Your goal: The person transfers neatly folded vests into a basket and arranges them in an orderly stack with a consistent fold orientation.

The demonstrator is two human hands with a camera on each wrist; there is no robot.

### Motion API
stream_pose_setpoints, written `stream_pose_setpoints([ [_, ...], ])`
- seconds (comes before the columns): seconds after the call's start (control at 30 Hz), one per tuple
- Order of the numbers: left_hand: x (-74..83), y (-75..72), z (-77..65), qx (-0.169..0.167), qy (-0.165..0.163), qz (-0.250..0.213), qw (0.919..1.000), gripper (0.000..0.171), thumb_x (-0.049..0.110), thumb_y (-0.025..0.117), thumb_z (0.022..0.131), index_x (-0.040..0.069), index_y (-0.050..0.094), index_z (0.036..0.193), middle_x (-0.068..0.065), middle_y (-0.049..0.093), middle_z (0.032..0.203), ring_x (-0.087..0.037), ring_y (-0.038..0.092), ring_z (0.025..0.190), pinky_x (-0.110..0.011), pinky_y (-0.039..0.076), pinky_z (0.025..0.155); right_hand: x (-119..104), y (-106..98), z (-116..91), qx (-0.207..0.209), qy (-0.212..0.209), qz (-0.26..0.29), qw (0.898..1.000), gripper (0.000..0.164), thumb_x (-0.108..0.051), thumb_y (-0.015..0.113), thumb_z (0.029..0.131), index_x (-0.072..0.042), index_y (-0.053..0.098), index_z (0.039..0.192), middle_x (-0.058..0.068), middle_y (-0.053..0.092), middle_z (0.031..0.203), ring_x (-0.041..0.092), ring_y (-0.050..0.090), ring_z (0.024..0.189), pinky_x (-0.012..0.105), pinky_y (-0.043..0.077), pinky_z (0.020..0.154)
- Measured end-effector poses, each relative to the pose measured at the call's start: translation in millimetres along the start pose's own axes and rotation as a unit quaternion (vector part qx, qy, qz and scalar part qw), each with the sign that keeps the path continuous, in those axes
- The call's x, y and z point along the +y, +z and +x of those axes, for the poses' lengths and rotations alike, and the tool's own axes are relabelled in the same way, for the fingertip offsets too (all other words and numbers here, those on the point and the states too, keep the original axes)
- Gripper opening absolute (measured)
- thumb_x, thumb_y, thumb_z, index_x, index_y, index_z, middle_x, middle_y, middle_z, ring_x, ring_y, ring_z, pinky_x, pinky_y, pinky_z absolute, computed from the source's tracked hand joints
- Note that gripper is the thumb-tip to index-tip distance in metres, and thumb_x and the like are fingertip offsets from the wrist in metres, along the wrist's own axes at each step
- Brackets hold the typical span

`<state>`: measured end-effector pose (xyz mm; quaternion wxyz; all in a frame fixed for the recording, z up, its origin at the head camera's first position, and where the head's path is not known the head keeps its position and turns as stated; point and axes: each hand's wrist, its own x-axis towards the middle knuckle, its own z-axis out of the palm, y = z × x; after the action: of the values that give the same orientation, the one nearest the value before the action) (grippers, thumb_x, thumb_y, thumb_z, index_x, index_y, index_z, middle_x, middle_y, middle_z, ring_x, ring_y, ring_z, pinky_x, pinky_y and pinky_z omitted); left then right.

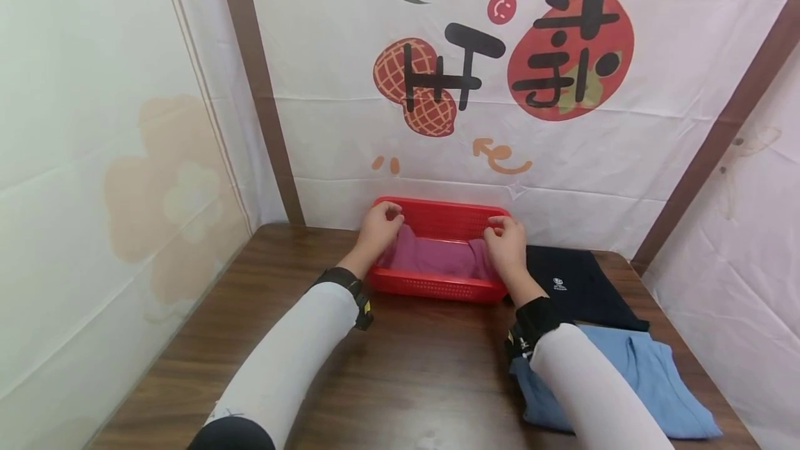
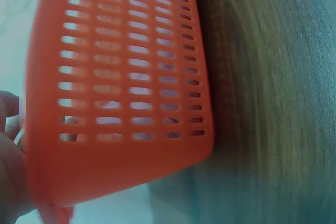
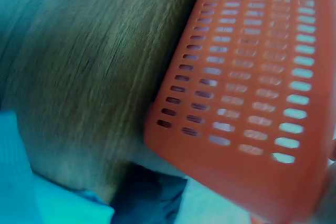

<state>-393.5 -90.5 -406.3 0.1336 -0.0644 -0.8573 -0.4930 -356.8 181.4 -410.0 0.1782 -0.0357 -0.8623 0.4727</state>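
Observation:
A red plastic basket (image 1: 440,288) with slotted walls stands at the back of the table. Inside it lies a mauve folded cloth (image 1: 437,257), its left end raised toward the rim. My left hand (image 1: 378,229) is over the basket's left end, fingers loosely bent inward close above the cloth. At the opposite end my right hand (image 1: 507,247) mirrors it, thumb and fingers apart just inside the rim. In the left wrist view the basket wall (image 2: 121,169) covers most of that hand; the right wrist view shows the slotted wall (image 3: 226,166) and only a sliver of hand.
Right of the basket lies a folded black garment (image 1: 575,290) with a small white print. Nearer, a light blue folded garment (image 1: 656,380) sits partly under the right forearm. A white printed curtain (image 1: 337,123) hangs behind the wooden table (image 1: 387,373) and at both sides.

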Motion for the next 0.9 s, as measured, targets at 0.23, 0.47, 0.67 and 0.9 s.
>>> stream_pose_setpoints([
  [0.23, 20.9, -7.6, -16.3, -0.024, 0.052, 0.040, 0.9976, 0.027, 0.023, 0.068, 0.098, 0.011, 0.067, 0.123, -0.005, 0.069, 0.118, -0.022, 0.062, 0.113, -0.042, 0.051, 0.100, -20.0, -13.4, -19.6, -0.034, -0.065, -0.011, 0.997, 0.032, -0.020, 0.058, 0.099, -0.006, 0.064, 0.127, 0.012, 0.059, 0.123, 0.029, 0.056, 0.116, 0.051, 0.049, 0.100],
  [0.47, 45.4, -8.9, -50.6, -0.048, 0.074, 0.003, 0.9961, 0.027, 0.022, 0.071, 0.096, 0.014, 0.067, 0.122, 0.000, 0.068, 0.115, -0.019, 0.066, 0.107, -0.039, 0.056, 0.094, -25.8, -31.3, -42.9, -0.050, -0.094, -0.025, 0.994, 0.030, -0.020, 0.062, 0.099, -0.009, 0.065, 0.126, 0.012, 0.061, 0.124, 0.029, 0.058, 0.116, 0.050, 0.051, 0.100],
  [0.67, 61.9, -3.7, -86.8, -0.053, 0.118, -0.021, 0.9914, 0.038, 0.021, 0.071, 0.096, 0.017, 0.059, 0.132, -0.002, 0.067, 0.119, -0.015, 0.065, 0.108, -0.038, 0.056, 0.095, -22.5, -47.1, -74.3, -0.056, -0.111, -0.026, 0.992, 0.030, -0.022, 0.065, 0.098, -0.013, 0.065, 0.126, 0.009, 0.060, 0.126, 0.028, 0.058, 0.115, 0.050, 0.054, 0.096],
  [0.9, 85.1, 12.2, -128.1, -0.063, 0.151, -0.011, 0.9865, 0.041, 0.016, 0.070, 0.096, 0.018, 0.057, 0.134, 0.000, 0.067, 0.119, -0.014, 0.066, 0.109, -0.037, 0.057, 0.093, -23.5, -73.8, -108.7, -0.059, -0.104, -0.040, 0.992, 0.035, -0.025, 0.067, 0.098, -0.015, 0.062, 0.131, 0.007, 0.057, 0.132, 0.030, 0.058, 0.120, 0.050, 0.057, 0.092],
])
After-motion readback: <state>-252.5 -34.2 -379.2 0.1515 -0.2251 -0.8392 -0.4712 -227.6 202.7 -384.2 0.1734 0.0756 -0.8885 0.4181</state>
